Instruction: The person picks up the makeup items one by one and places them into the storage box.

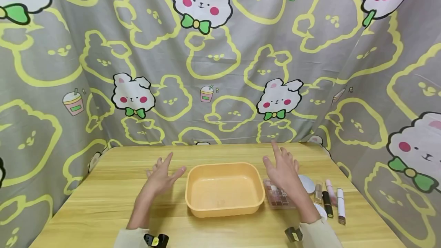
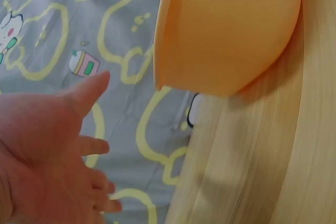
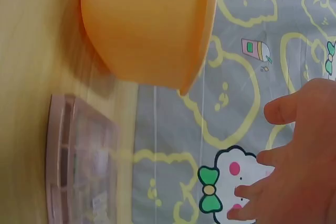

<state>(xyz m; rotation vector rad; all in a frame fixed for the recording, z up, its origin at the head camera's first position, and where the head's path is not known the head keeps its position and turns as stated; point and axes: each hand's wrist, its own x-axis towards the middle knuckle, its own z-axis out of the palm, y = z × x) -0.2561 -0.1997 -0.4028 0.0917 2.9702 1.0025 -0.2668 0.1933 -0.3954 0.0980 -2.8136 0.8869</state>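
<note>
Tabletop of yellowish wood grain (image 1: 96, 194) runs from its left edge, beside a grey cartoon-print curtain (image 1: 165, 64), across to the left hand (image 1: 160, 179), leaving a broad stretch for sideways movement. That hand is released, fingers loosely spread, apart from the yellow-orange rectangular basin with rounded corners (image 1: 224, 211). The basin sits between the hands, mouth upward, its long axis running left to right, with tabletop before and behind it; both wrist views crop it at the top. Just beside its right end lies a flat pinkish palette with a transparent lid (image 1: 274, 198), partly covered by the right forearm. The right hand (image 1: 284, 169) is likewise released, fingers spread. Farther right, the forearm hides part of a round silvery disc (image 1: 306, 184) and a white round object (image 1: 321, 211); a clear tube (image 1: 318, 191), black tube (image 1: 327, 204), pink tube (image 1: 330, 190) and white tube (image 1: 340, 204) crowd together, lengthwise front to back, near the right edge.
</note>
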